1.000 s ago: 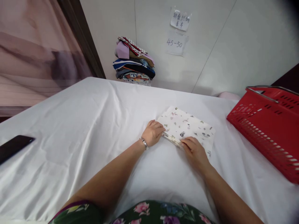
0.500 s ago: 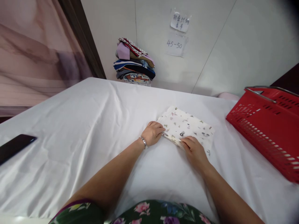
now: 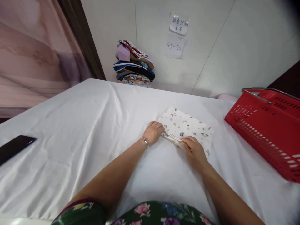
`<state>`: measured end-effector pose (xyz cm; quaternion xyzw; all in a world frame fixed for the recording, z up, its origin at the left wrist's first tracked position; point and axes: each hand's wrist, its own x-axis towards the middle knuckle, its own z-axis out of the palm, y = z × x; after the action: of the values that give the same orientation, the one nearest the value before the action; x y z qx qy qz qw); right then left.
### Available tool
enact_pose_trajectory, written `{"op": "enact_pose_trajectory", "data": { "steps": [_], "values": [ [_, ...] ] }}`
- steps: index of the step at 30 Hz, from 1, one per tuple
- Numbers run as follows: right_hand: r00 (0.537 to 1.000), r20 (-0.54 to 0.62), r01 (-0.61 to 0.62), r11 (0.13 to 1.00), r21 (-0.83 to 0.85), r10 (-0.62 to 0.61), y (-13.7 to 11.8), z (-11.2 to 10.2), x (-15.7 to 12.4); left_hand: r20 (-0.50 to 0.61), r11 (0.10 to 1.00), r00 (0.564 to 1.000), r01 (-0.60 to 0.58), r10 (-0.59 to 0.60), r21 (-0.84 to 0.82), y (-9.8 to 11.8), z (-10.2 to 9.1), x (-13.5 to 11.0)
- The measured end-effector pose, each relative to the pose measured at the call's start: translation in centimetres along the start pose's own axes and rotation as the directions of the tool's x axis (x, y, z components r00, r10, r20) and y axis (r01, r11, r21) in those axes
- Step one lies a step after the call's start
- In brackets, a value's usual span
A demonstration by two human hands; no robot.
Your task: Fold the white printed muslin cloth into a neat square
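Left hand (image 3: 153, 133), right hand (image 3: 195, 153): both holding 1 folded cloth (image 3: 187, 122), frame centre. 1 red basket (image 3: 269, 125), right edge; 1 phone (image 3: 16, 147), left edge.

Phone (image 3: 16, 148) left, basket (image 3: 269, 128) right, cloth (image 3: 187, 125) between

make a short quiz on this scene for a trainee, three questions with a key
1. What are the left hand and right hand both touching?
2. True or false: the red basket stands to the person's left.
3. Fill the gap: the lower wall sign reads "45-__".

Key:
1. The folded patterned cloth.
2. False; the red basket is on the right.
3. 50.
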<state>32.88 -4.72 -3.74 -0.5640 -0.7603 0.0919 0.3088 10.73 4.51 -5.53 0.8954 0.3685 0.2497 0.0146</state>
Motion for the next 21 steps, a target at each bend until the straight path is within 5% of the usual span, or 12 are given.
{"op": "enact_pose_trajectory", "data": {
  "steps": [21],
  "values": [
    [0.996,0.09,0.005,0.988,-0.157,0.009,0.66,0.22,-0.14,-0.032,0.996,0.999,0.0,-0.002,-0.088,-0.7,-0.21,-0.88]
  ]
}}
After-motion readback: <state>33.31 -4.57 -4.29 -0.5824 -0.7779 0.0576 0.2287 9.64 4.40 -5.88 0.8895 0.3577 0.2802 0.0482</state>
